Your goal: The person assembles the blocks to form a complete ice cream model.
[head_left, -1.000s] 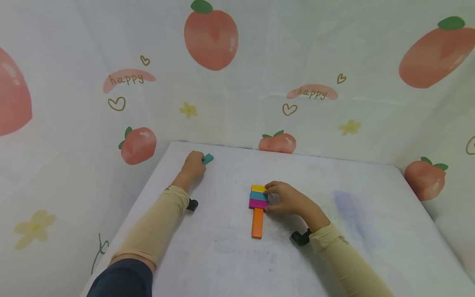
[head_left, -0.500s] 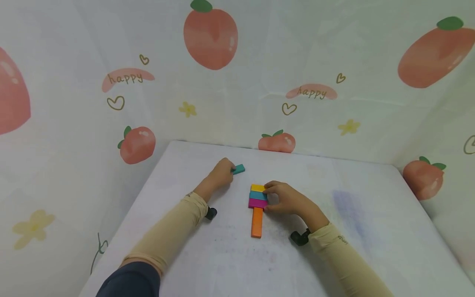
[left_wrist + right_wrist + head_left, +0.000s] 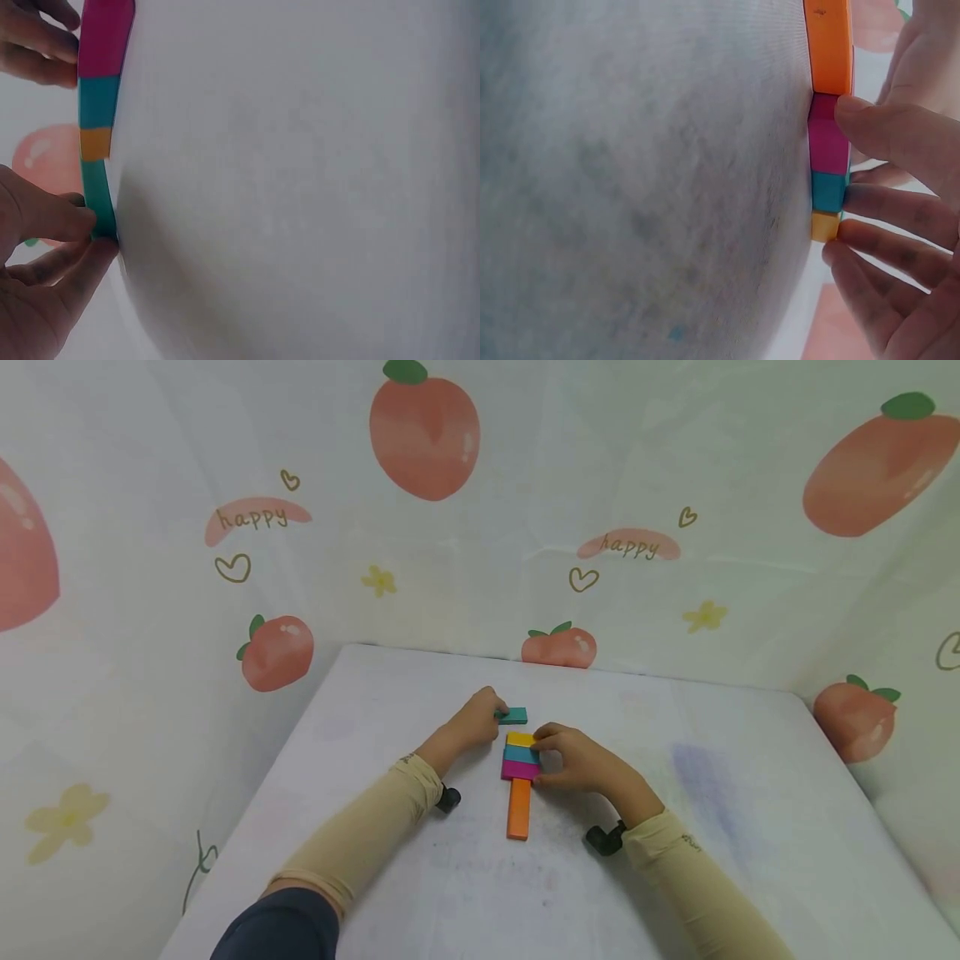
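Note:
My left hand (image 3: 472,720) pinches one end of a flat teal-green block (image 3: 516,716) between thumb and fingers. This block lies crosswise just beyond a yellow block (image 3: 519,739). Below the yellow one, a blue block (image 3: 521,755) and a magenta block (image 3: 519,770) lie side by side in a short stack on the table. An orange block (image 3: 518,810) runs lengthwise from the magenta one toward me. My right hand (image 3: 581,762) rests at the right ends of the row; in the right wrist view its thumb touches the magenta block (image 3: 829,142), its fingers near the blue and yellow ones.
The blocks lie on a white table (image 3: 450,877) with faint stains, one a bluish smudge (image 3: 705,785) at right. A white cloth (image 3: 495,560) printed with fruit and "happy" hangs behind and beside it. A small black wrist camera (image 3: 603,840) sits by the right cuff.
My left hand has carried the teal-green block from the far left to the right and nearer, turning it from slanted to crosswise. My right hand has stayed beside the row.

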Motion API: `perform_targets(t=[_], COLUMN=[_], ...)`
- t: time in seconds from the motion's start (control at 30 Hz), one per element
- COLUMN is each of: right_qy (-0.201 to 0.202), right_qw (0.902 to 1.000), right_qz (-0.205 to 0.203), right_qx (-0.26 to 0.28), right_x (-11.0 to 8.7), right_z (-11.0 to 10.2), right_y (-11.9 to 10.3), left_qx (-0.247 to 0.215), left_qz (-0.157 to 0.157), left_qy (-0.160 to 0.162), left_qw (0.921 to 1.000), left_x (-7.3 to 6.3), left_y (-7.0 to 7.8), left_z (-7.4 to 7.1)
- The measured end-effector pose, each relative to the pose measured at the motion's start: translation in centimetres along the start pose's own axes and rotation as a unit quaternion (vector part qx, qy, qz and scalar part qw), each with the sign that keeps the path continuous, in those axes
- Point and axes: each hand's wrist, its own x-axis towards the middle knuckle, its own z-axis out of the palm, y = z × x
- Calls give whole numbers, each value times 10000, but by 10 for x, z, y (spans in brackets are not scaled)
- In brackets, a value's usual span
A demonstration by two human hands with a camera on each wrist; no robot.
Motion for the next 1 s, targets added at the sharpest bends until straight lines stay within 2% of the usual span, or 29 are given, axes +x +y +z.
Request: perform_targets(t=[0.33, 0.5, 1.0], right_qy=[-29, -34, -60], right_qw=[9998, 9998, 9999], right_qz=[113, 170, 127], right_qx=[140, 119, 82], right_x=[-1, 0, -2], right_z=[1, 1, 2], right_y=[-3, -4, -2], left_qx=[-235, -362, -258], left_qz=[301, 298, 506], left_qy=[-165, -262, -306], left_qw=[9991, 9986, 9979], left_x=[-2, -3, -11], left_y=[9, 11, 13], left_z=[8, 11, 13])
